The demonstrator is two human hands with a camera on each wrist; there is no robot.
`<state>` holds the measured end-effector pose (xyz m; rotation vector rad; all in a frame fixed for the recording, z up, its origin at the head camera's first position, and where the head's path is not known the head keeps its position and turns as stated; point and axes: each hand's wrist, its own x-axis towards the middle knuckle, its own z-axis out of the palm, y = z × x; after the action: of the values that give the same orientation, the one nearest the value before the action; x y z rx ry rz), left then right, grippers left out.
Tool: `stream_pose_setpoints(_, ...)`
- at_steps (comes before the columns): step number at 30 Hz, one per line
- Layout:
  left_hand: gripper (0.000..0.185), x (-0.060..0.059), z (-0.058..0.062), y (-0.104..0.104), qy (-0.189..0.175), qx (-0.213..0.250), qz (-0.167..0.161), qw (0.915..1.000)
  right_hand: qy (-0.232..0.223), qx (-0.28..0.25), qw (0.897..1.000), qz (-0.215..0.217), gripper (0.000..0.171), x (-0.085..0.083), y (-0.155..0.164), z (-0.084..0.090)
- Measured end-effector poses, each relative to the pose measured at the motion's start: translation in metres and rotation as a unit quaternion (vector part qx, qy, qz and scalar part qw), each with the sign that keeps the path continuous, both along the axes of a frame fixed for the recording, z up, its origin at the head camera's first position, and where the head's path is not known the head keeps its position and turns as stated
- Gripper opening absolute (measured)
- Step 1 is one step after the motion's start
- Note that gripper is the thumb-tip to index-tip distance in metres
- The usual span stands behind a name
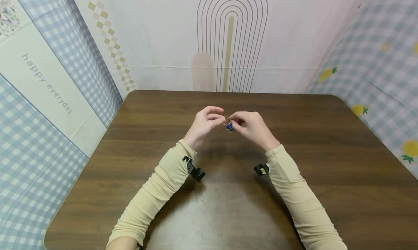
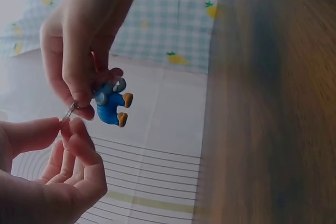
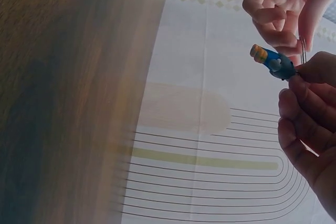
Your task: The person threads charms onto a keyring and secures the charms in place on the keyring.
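Observation:
Above the far half of the table, a metal key ring with a small blue figurine charm is held between the two hands. The left hand pinches the ring between thumb and index finger, its other fingers loosely bent. On the other side, the right hand pinches the ring and the top of the charm with thumb and forefinger. In the left wrist view the figurine has a blue body, a grey part above and orange-brown feet. The right wrist view shows the ring edge-on.
A brown wooden table lies under both arms. Patterned cloth hangs behind its far edge, with checked cloth at the right side. Each sleeved wrist carries a small black camera.

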<state>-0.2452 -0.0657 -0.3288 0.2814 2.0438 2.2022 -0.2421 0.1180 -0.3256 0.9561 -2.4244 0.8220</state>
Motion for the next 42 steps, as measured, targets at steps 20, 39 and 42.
stream_pose_setpoints(20, 0.020, -0.003, 0.003, 0.002, 0.045, -0.008, 0.021, 0.9987, 0.044, -0.002, 0.998, 0.033, 0.005, -0.005, 0.002, 0.000)
stream_pose_setpoints(39, 0.027, -0.007, 0.004, 0.000, 0.045, -0.006, 0.037, 0.9983, -0.005, 0.004, 0.998, 0.056, 0.007, -0.013, 0.008, -0.001)
stream_pose_setpoints(42, 0.025, -0.008, 0.004, 0.001, 0.056, -0.008, 0.047, 0.9973, -0.005, 0.009, 0.998, 0.059, 0.008, -0.013, 0.007, -0.001)
